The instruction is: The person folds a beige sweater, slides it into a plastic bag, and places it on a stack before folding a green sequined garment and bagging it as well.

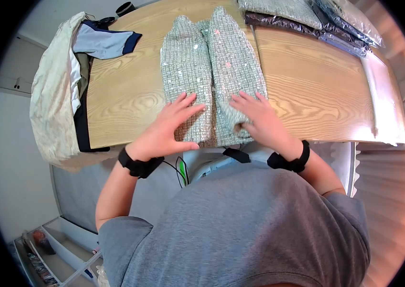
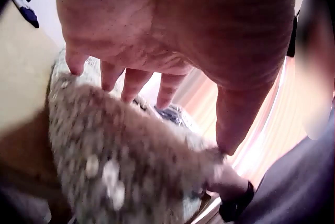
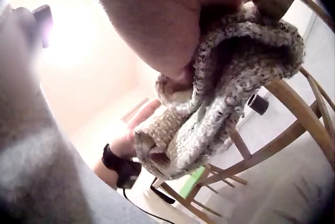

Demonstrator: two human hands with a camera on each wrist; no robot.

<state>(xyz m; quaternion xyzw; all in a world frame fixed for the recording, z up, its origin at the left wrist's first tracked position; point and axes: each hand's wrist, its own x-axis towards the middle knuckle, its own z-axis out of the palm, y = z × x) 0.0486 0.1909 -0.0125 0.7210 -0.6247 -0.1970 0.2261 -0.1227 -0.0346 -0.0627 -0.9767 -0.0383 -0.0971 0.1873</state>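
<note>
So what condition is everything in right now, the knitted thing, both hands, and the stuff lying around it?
Knit garment: folded lengthwise, flat on the table, near end hanging over the edge.
Left hand: fingers straight, pressing on the garment.
Right hand: thumb curled under the garment's hanging end, gripping it.
Wooden table: bearing the clothes.
Pile of clothes: crumpled, draped over the table's end.
Bagged garments: stacked flat.
</note>
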